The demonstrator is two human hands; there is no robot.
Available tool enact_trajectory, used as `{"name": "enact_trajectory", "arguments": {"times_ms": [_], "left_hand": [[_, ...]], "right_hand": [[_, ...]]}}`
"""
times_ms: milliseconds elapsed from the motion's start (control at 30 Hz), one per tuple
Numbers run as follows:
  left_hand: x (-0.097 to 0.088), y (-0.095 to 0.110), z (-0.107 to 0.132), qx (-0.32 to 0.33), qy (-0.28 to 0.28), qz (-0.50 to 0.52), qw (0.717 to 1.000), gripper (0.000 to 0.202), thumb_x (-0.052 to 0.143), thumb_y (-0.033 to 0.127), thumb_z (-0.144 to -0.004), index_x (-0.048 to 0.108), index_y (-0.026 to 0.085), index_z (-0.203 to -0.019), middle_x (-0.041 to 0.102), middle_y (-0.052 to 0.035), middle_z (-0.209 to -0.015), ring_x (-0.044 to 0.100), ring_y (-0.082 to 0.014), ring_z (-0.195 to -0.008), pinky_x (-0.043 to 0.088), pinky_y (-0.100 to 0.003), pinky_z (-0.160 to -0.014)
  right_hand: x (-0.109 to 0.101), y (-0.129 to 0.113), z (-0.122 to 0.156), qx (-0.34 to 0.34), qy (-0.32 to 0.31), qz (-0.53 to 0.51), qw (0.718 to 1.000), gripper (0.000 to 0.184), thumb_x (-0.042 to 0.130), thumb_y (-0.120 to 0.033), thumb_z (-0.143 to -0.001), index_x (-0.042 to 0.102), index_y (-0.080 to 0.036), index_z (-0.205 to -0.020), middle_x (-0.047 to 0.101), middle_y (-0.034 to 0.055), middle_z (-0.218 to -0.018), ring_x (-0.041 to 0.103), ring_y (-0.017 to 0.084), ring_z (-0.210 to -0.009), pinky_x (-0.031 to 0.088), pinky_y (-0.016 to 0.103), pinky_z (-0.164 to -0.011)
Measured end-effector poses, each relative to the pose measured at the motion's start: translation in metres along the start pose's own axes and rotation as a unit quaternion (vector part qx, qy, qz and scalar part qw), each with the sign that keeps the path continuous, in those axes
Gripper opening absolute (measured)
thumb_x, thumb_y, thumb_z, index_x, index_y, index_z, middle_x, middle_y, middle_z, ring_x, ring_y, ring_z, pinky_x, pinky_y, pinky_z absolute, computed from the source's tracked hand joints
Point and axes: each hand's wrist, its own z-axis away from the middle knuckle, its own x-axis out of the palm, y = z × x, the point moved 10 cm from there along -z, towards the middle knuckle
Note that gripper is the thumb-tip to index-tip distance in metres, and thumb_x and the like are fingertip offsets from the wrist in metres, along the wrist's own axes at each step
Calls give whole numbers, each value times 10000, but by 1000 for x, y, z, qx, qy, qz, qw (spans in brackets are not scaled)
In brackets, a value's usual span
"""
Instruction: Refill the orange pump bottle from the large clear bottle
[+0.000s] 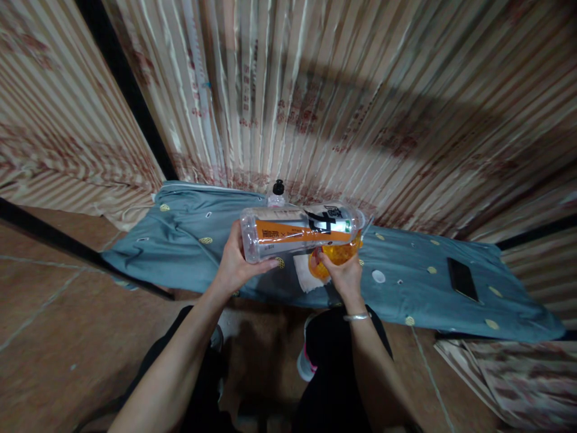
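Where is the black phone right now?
In the head view, the phone lies flat on the blue cloth, well right of the right hand and the small white disc.

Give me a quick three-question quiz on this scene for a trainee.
1. True or false: the big bottle is held on its side in the air, with the left hand at its base.
2. What does the right hand hold? A) a sponge B) the orange container C) a knife
3. Fill in: the phone lies on the blue cloth to the person's ____.

Key: 1 true; 2 B; 3 right.
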Motion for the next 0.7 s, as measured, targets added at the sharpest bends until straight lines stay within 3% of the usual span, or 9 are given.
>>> {"name": "enact_trajectory", "arguments": {"times_ms": [700], "left_hand": [[1,2,0,4,-4,4,1000,942,1080,566,-458,595,213,-1185,781,-94,-1128,793,-361,-1118,652,-538,-1047]], "right_hand": [[0,2,0,7,3,-2,1000,885,814,-791,-618,659,-172,-1231,831,200,-1105,789,429,-1054,626,538,-920]]}}
